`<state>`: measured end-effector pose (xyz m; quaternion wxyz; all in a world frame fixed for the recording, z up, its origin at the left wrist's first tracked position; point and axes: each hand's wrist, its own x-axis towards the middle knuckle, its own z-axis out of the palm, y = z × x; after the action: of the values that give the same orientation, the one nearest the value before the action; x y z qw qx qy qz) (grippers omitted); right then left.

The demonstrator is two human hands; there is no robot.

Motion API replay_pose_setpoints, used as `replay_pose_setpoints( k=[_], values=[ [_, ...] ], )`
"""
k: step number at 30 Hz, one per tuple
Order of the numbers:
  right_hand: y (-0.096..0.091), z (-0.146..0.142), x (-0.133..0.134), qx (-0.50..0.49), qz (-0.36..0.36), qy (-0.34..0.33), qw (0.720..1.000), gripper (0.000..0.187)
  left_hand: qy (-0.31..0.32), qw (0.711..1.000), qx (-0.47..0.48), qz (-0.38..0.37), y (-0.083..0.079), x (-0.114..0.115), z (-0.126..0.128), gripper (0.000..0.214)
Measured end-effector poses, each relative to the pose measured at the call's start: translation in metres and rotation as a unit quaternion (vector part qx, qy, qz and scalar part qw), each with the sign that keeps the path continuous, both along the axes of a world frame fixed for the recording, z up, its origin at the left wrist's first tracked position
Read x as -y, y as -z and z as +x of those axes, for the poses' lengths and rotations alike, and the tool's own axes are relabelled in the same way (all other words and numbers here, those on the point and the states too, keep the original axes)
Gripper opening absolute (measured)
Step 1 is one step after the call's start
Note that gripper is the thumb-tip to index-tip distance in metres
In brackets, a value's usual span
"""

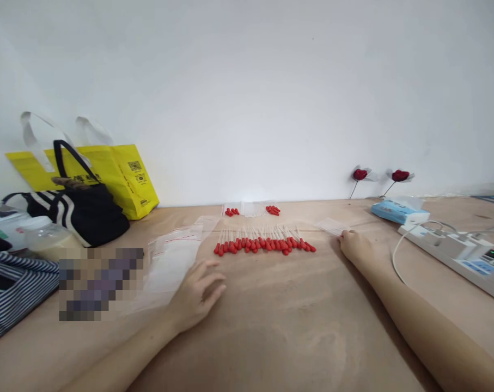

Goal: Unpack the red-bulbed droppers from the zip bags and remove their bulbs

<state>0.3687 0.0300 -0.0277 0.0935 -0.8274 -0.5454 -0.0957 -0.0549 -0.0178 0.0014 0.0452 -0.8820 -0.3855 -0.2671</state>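
A row of droppers with red bulbs and thin pale stems lies across the middle of the table, bulbs towards me. My right hand is closed at the right of the row, pinching the edge of a small clear plastic bag. To the left, a spread of clear zip bags with red lines lies flat. My left hand rests beside these bags, its fingers apart and slightly curled, with nothing in them. Behind the row, two small groups of red bulbs lie at a clear bag by the wall.
At the left stand a yellow bag, a black striped bag, a jar and a striped cloth. A blurred patch covers something nearby. To the right are a tissue pack, a power strip with cables and two red flowers.
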Motion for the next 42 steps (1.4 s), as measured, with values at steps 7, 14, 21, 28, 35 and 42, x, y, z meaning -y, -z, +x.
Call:
replay_pose_setpoints(
  k=[7,14,21,28,35,42],
  values=[
    [-0.014,-0.01,0.016,0.009,0.063,0.043,0.997,0.024,0.081,0.992,-0.006,-0.099,0.0,0.006,0.03,0.015],
    [-0.038,-0.038,0.042,-0.109,0.289,-0.022,0.951,0.024,0.078,0.987,0.038,-0.133,-0.004,0.004,0.036,0.017],
    [-0.013,-0.135,0.083,-0.154,0.275,-0.498,0.808,0.014,-0.024,0.97,0.176,-0.167,-0.007,-0.005,0.032,0.027],
    [-0.003,-0.187,0.091,-0.135,0.217,-0.577,0.776,0.021,0.049,0.978,0.089,-0.184,-0.011,0.003,0.038,0.03],
    [-0.016,-0.163,0.079,-0.243,0.134,-0.547,0.79,0.012,0.062,0.967,0.015,-0.246,-0.002,0.006,0.038,0.047],
    [-0.001,-0.148,0.061,-0.295,0.099,-0.401,0.862,0.016,0.062,0.966,-0.001,-0.25,-0.009,0.009,0.05,0.055]
  ],
)
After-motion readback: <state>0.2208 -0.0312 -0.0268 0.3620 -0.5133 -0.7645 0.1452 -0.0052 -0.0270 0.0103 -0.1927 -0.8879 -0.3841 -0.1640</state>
